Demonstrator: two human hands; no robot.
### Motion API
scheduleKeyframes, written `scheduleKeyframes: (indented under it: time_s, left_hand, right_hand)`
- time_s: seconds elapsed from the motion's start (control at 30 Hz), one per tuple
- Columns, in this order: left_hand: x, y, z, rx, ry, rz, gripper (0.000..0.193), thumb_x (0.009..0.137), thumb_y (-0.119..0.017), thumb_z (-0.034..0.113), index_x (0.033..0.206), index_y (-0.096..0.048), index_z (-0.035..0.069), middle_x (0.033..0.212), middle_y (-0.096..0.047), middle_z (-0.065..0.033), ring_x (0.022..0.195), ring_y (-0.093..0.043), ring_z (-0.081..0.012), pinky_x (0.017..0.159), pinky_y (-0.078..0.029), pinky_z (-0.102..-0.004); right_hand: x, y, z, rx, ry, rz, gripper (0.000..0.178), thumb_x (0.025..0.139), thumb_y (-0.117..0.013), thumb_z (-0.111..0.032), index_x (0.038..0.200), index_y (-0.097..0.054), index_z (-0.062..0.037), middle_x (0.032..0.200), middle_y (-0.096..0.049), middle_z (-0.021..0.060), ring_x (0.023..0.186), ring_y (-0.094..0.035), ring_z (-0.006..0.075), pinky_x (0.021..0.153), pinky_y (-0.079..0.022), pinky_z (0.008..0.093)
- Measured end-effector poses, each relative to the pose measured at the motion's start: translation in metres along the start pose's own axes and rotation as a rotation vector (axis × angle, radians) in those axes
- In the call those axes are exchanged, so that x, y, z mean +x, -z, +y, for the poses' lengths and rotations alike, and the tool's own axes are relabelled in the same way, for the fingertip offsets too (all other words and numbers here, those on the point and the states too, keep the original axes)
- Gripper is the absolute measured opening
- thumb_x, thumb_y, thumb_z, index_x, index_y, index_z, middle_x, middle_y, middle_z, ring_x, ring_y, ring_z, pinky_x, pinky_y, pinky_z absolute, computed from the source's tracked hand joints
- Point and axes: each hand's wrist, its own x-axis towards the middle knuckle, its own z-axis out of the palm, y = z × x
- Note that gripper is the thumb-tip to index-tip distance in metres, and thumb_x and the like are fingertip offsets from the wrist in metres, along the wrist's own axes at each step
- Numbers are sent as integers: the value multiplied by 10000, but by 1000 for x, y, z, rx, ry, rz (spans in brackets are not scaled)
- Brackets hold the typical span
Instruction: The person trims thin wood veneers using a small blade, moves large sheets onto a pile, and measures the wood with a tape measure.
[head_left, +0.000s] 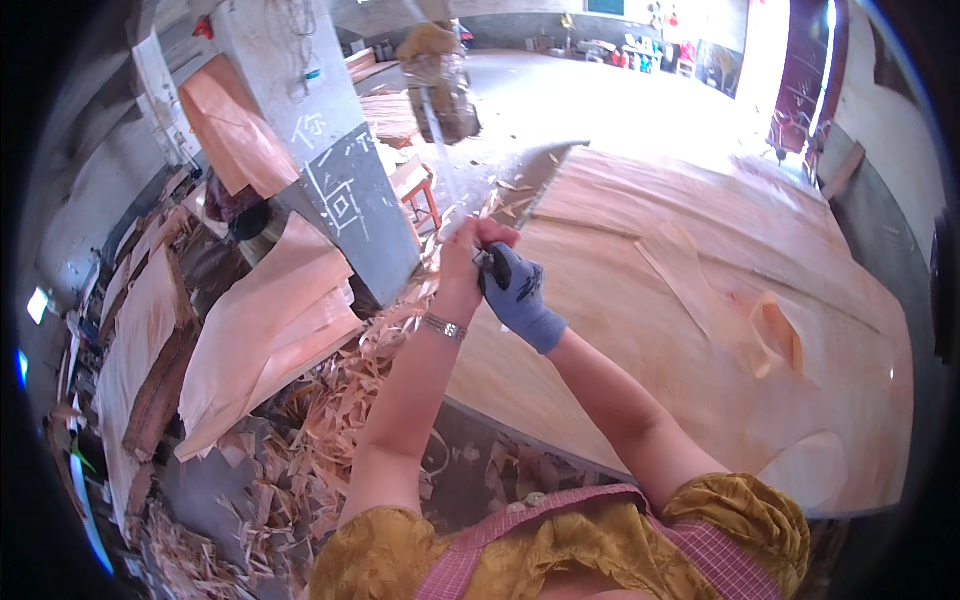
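My left hand (461, 262), bare with a metal band at the wrist, is held up close against my right hand (520, 300) at the left edge of a broad veneer stack (600, 330). A pale blue glove with dark patches covers the right hand. Both hands are closed, and a small dark object (484, 258) shows between them; its kind is too hidden to tell. Pale wood veneer sheets make up the stack, and a loose curled veneer strip (778, 335) lies on top to the right.
Torn veneer scraps (330, 400) cover the floor at left. More veneer sheets (265, 345) lean by a grey-and-white pillar (345, 200). Behind are an orange-legged stool (425, 195) and a blurred brown bundle (440, 85). A dark doorway (800, 80) stands at far right.
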Motion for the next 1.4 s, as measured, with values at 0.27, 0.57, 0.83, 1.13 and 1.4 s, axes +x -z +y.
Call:
scheduleKeyframes:
  time_s: [0.27, 0.57, 0.83, 1.13, 1.4]
  left_hand:
    - [-130, -135, -42, 606, 545, -169, 619, 975, -441, 604, 1161, -613, 39, 1110, -676, -135, 1031, -663, -238, 906, -523, -367]
    - [-219, -304, -185, 639, 1118, -739, 255, 906, -719, 286, 905, -653, 39, 813, -672, -12, 742, -636, -87, 680, -522, -224]
    - [-284, -359, -450, 1257, 504, -949, 266, 837, -712, 306, 850, -675, 42, 779, -691, -88, 679, -644, -204, 656, -511, -357]
    - [-327, -382, -501, 1456, 120, -903, 295, 847, -687, 290, 999, -663, 39, 1022, -657, -94, 972, -618, -292, 801, -481, -397]
    - [-378, -359, -481, 1442, -391, -1443, 676, 830, -676, 371, 1414, -470, 98, 1431, -471, -93, 1334, -427, -283, 1068, -345, -519]
  right_hand:
    - [-146, 187, -70, 814, -923, 192, 404, 904, -706, -144, 1262, -542, -53, 645, -578, 13, 508, -540, 69, 420, -361, 213]
    - [-289, 375, -148, 517, -1173, 361, 634, 839, -781, -139, 1384, -468, -49, 665, -595, 6, 530, -549, 64, 464, -408, 219]
    - [-548, 474, -106, 229, -1319, 678, 181, 943, -653, -165, 1065, -670, -33, 802, -662, -10, 646, -572, 35, 525, -427, 196]
    - [-610, 522, -65, 176, -1507, 584, 140, 932, -618, -88, 1005, -662, 24, 824, -680, 47, 696, -628, 111, 647, -498, 270]
    - [-585, 557, -92, -627, -1329, 12, 185, 891, -650, -145, 1038, -605, -42, 919, -691, 106, 780, -675, 254, 681, -520, 357]
